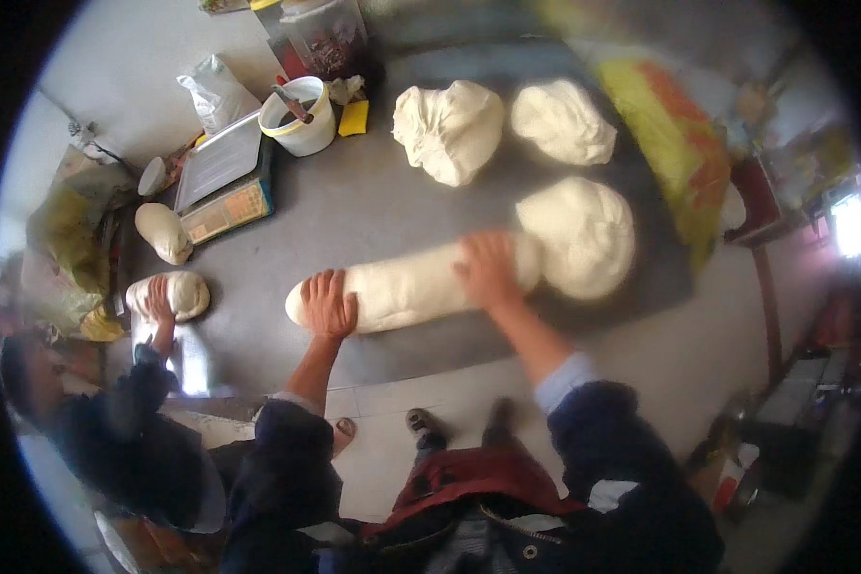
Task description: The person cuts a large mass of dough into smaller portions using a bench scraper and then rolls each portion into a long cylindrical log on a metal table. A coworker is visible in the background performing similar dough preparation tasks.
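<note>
A long, thick roll of pale dough [409,283] lies across the table in front of me. My left hand [328,307] wraps over the roll near its left end, fingers curled across the top and thumb to the right. Toward the other end, my right hand [489,271] grips the roll from above; it is slightly blurred, and the dough under the palm is hidden. A big rounded dough mass [581,237] touches or nearly touches the roll's right end. Two more lumps sit farther back, a creased one [455,133] and a smaller one [565,122].
At left, another person's hand [159,300] presses a dough piece [190,295]. A smaller dough piece [161,231] lies beside a flat-topped scale [222,165]. Behind stand a white bucket [312,136] with a handled tool and a plastic bag [219,97]. A yellow sack [660,136] borders the table's right side.
</note>
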A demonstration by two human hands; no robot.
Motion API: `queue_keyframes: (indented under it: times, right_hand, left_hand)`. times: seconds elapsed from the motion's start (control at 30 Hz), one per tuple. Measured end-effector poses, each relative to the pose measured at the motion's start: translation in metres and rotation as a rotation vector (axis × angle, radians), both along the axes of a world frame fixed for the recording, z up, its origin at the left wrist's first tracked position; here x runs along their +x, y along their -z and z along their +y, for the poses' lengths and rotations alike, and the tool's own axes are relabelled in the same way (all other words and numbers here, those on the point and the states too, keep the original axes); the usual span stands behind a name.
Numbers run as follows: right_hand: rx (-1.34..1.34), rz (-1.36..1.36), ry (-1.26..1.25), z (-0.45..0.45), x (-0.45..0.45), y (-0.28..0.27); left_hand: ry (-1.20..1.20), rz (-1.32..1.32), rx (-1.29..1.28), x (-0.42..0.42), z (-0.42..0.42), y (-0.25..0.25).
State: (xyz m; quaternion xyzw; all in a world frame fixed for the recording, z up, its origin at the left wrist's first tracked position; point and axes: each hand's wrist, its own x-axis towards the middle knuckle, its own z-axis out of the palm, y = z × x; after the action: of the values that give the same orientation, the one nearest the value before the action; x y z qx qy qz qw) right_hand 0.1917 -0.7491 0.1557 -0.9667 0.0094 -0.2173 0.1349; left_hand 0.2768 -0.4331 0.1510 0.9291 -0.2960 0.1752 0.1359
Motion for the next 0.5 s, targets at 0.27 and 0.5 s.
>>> queue_keyframes:
  times: [0.27, 0.5]
  right_hand:
    - [0.149, -0.103, -0.153, 0.026, -0.138, -0.012]
    - [1.027, -0.124, 0.296, -0.001, -0.176, 0.006]
  left_hand:
    - [-0.018, -0.109, 0.017, -0.146, 0.049, 0.017]
    - [-0.275, 0.245, -0.210, -0.157, 0.081, 0.010]
